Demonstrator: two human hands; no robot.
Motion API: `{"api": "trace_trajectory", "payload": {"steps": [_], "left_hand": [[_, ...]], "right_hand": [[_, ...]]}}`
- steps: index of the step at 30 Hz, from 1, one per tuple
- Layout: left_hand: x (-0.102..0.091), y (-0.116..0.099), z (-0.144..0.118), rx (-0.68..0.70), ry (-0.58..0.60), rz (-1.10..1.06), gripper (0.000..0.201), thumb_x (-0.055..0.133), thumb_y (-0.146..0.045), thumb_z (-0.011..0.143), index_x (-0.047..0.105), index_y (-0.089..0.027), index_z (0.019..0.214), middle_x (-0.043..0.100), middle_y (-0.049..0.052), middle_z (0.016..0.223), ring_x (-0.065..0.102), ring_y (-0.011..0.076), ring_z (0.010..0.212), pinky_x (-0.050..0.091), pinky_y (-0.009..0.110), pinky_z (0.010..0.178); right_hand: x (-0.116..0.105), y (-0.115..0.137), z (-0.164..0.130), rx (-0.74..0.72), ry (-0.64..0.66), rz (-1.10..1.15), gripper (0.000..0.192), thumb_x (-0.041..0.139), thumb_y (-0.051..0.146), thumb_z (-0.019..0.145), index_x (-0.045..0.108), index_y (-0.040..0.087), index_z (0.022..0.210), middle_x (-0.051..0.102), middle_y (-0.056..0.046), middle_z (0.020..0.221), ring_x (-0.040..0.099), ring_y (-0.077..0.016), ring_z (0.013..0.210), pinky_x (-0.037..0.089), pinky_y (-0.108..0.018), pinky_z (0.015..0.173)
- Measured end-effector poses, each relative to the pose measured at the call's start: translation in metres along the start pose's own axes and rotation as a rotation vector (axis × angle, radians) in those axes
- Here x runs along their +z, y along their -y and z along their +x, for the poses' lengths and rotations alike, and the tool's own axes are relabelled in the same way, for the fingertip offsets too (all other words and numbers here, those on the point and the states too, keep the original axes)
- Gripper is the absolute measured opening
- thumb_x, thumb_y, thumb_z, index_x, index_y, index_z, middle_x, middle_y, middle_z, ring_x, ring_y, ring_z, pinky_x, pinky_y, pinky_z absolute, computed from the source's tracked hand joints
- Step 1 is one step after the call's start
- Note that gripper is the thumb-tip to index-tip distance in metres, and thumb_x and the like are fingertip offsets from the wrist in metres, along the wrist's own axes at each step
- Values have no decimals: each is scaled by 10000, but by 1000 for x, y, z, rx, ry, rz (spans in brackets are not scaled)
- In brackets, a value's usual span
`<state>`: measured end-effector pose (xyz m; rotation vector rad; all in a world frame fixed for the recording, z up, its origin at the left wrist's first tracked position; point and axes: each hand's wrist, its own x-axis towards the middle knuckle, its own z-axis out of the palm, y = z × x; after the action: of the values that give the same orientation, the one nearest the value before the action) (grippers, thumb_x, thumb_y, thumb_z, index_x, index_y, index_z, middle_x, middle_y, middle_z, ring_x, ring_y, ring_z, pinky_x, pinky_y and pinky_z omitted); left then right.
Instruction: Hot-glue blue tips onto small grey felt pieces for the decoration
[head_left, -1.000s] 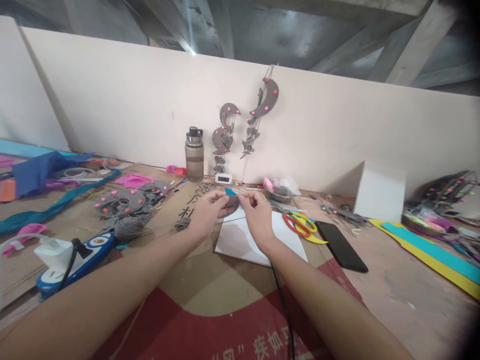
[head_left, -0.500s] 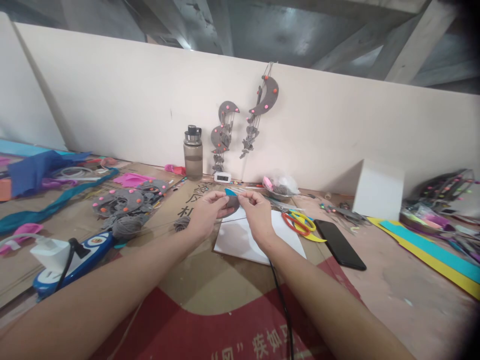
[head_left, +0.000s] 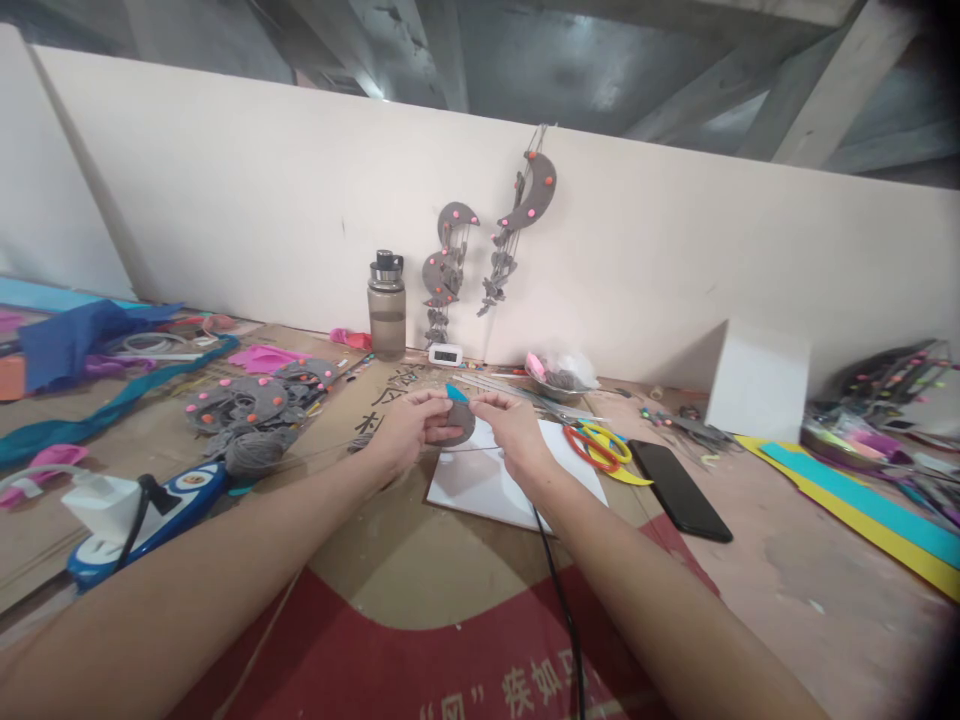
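A long worktable (head_left: 750,600) runs under a pale wall (head_left: 225,200), where two finished grey felt hangings (head_left: 487,240) with pink dots are pinned up. On the table a heap of grey felt crescents (head_left: 247,400), already dotted, lies to the left beside a ball of grey yarn (head_left: 251,452), so much of the cutting and dotting looks done, while loose coloured felt strips (head_left: 862,500) at the right remain unused. A white sheet (head_left: 502,485) lies just under the hands, with scissors (head_left: 600,445) and a phone (head_left: 679,490) to its right, and a bottle (head_left: 386,305) at the wall.

The left hand (head_left: 409,430) pinches a small grey felt piece (head_left: 459,422) with a bit of blue (head_left: 455,394) at its top, holding it above the sheet. The right hand (head_left: 514,425) has thumb and forefinger pressed together on what seems a thin thread at the piece's edge; the thread itself is too fine to be sure of. By the look of it this piece is mid-assembly, not yet strung or hung like those on the wall.
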<state>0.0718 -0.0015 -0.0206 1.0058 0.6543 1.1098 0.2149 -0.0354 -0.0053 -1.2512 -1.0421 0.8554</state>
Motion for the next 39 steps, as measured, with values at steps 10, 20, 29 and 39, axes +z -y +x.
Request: {"api": "trace_trajectory", "payload": {"steps": [10, 20, 29, 39], "left_hand": [[-5, -2, 5, -78, 92, 9, 122, 726, -165, 709, 697, -104, 811, 728, 127, 851, 702, 194, 744, 606, 303, 664], [-5, -5, 6, -118, 80, 34, 101, 726, -151, 707, 696, -101, 789, 729, 129, 839, 701, 182, 715, 600, 276, 634], [-5, -8, 6, -143, 44, 72, 51, 713, -134, 660, 682, -137, 700, 709, 83, 745, 674, 163, 647, 600, 283, 597], [-3, -9, 6, -133, 96, 68, 98, 734, -92, 700, 720, -110, 796, 719, 110, 917, 676, 147, 776, 591, 238, 700]], "right_hand": [[2, 0, -2, 138, 4, 85, 152, 654, 304, 557, 587, 178, 607, 376, 90, 445, 233, -47, 430, 126, -218, 402], [15, -14, -10, 176, -36, 274, 169, 651, 300, 600, 562, 181, 681, 384, 96, 503, 213, -39, 424, 135, -211, 392], [23, -21, -18, 140, -14, 415, 255, 691, 362, 610, 508, 194, 671, 343, 101, 500, 226, -38, 423, 166, -201, 399], [19, -24, -14, 137, -36, 449, 255, 677, 361, 632, 500, 197, 714, 354, 106, 509, 277, -41, 422, 191, -199, 412]]}}
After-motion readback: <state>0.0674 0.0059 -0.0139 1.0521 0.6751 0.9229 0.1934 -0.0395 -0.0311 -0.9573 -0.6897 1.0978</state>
